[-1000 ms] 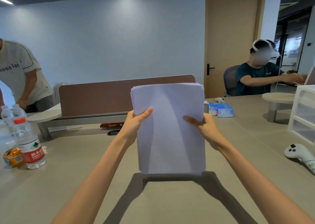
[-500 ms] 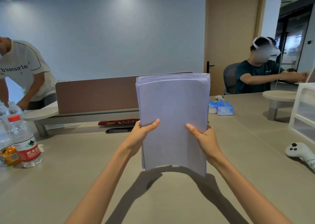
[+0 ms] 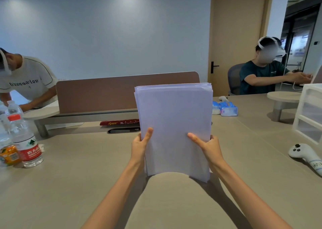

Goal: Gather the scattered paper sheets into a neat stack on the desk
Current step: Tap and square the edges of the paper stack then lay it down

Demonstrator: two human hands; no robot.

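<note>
A stack of white paper sheets stands upright in front of me, above the beige desk. My left hand grips its left edge, thumb on the front. My right hand grips the right edge the same way. The top edges are slightly fanned at the right corner. The lower edge bows upward in the middle, and its corners reach down close to the desk; contact is unclear.
Water bottles and an orange bottle stand at the left. A white controller and plastic drawer unit sit at the right. Tissue packs, a brown divider and two seated people lie beyond.
The stack has come down lower and closer to the desk, and both hands have slid down toward its lower half. The bottom edge now bows.
</note>
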